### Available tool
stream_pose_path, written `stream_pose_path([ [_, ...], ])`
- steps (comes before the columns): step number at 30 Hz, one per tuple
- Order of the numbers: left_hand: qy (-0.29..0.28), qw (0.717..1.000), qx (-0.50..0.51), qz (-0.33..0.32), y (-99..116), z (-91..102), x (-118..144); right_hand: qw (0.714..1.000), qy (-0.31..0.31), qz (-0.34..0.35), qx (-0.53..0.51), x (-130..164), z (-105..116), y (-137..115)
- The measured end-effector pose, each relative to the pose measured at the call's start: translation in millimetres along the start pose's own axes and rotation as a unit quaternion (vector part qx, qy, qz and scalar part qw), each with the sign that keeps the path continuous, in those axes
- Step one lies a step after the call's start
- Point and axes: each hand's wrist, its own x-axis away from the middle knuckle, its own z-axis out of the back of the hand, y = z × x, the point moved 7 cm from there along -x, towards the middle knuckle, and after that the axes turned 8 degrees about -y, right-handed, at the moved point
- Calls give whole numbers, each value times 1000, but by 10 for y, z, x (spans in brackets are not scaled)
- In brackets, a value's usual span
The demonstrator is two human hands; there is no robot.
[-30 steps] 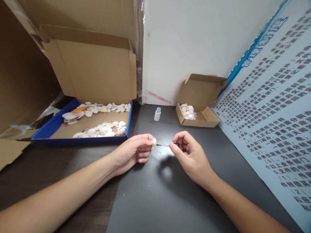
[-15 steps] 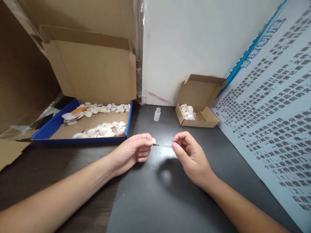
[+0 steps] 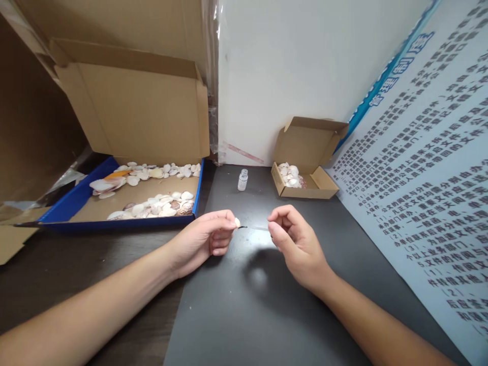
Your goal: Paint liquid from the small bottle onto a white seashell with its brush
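Observation:
Between the thumb and forefinger of my left hand (image 3: 213,231) is a small white seashell (image 3: 237,222), mostly covered by the fingertips. My right hand (image 3: 295,244) pinches a thin, clear stick (image 3: 258,228) with a dark, brush-like tip (image 3: 243,226). That tip is right by the shell's lower edge; whether it touches cannot be made out. Both hands are raised over the dark grey mat (image 3: 229,315). Beyond them stands a small glass bottle (image 3: 243,180) with a pale label and no cap on it.
At the left, a blue-edged cardboard box (image 3: 139,222) holds many shells (image 3: 168,204) in two groups, its lid raised. A smaller cardboard box (image 3: 310,193) with white shells (image 3: 290,175) stands at the back right. A printed sheet (image 3: 419,168) borders the right side.
The whole scene sits slightly further left in the view. My hands keep nearly the same pose, with the shell and the stick still between them.

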Motion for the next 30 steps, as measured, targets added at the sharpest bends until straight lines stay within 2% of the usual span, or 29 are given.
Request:
stream_pose_path([
  [4,-6,1000,-7,6,-10,-6,0,999,29,-10,17,10,40,13],
  [8,-7,1000,-13,14,-17,-8,0,999,19,-10,-45,-12,24,7],
  [13,-21,999,-18,29,-25,-37,6,999,33,-11,29,-14,56,-25],
  [17,-14,999,-19,29,-22,-39,9,999,-2,-3,-50,-10,11,-7],
  [19,-12,999,-20,29,-23,-38,8,1000,-5,-5,-28,-9,8,-9],
  [22,-17,999,-21,28,-29,-38,5,999,28,-2,34,-8,58,-43],
  [26,-23,999,-21,31,-42,-33,3,1000,14,6,-13,-12,46,-64],
  [30,-27,999,-28,31,-35,-43,8,999,20,13,38,8,49,-97],
])
